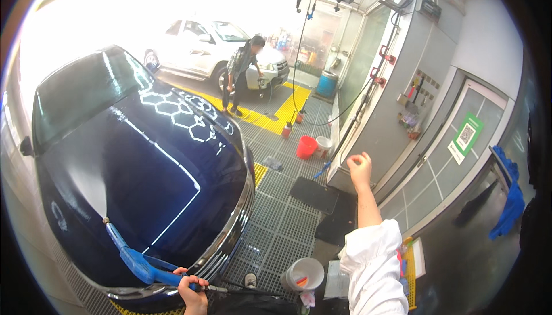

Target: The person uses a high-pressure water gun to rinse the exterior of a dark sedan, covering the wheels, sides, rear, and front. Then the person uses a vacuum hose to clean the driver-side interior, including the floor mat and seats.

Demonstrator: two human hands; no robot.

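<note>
My left hand [194, 296] is closed around the handle of a blue pressure washer gun [138, 263]. From its nozzle a fan of spray [95, 191] spreads over the hood of a dark blue car [161, 194]. A dark hose runs from the back of the gun along the lower edge. My right hand [360, 170] is raised in the air on the right, its fingers curled together and nothing visible in them. A white sleeve [375, 269] covers that forearm.
Another person [244, 70] leans beside a white car [201, 50] at the back. A red bucket [306, 147], a white bucket [305, 273] and dark mats [322, 197] lie on the grated floor [270, 228]. A hose [299, 44] hangs overhead; a door [443, 148] is on the right.
</note>
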